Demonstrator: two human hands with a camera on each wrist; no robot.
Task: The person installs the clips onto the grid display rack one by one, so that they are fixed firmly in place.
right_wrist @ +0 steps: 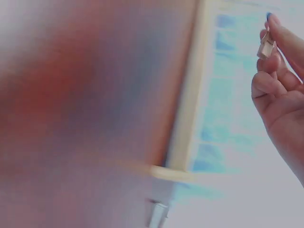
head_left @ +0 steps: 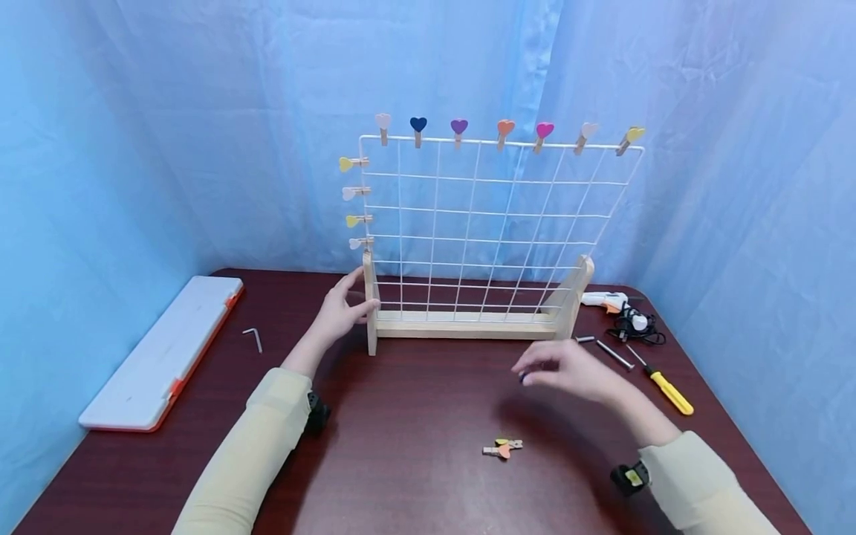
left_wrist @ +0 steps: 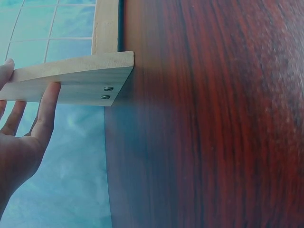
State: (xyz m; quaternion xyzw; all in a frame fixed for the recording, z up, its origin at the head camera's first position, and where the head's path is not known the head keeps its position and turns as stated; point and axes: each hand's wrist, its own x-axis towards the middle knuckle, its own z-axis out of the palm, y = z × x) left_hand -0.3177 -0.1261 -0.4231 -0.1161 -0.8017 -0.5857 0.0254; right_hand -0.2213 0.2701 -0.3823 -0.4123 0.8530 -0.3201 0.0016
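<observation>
A white wire grid (head_left: 468,215) stands in a wooden stand (head_left: 461,327), with heart-topped clothespins clipped along its top edge and down its left edge. My left hand (head_left: 341,312) holds the left side panel (left_wrist: 80,76) of that stand, thumb and fingers about its edges. In front of the stand's right half, my right hand (head_left: 568,368) pinches a small wooden clothespin (right_wrist: 266,47) between thumb and fingers; a bit of dark blue shows at its tip. Two more clothespins, one with an orange heart (head_left: 504,451) and one with a yellow heart (head_left: 501,442), lie together on the table below.
A white case (head_left: 167,349) with orange latches lies at the left, beside a hex key (head_left: 254,339). Toward the right are metal bolts (head_left: 615,355), a yellow-handled screwdriver (head_left: 671,392) and a white glue gun (head_left: 605,299) with a black cord (head_left: 635,327). Blue curtains surround the table.
</observation>
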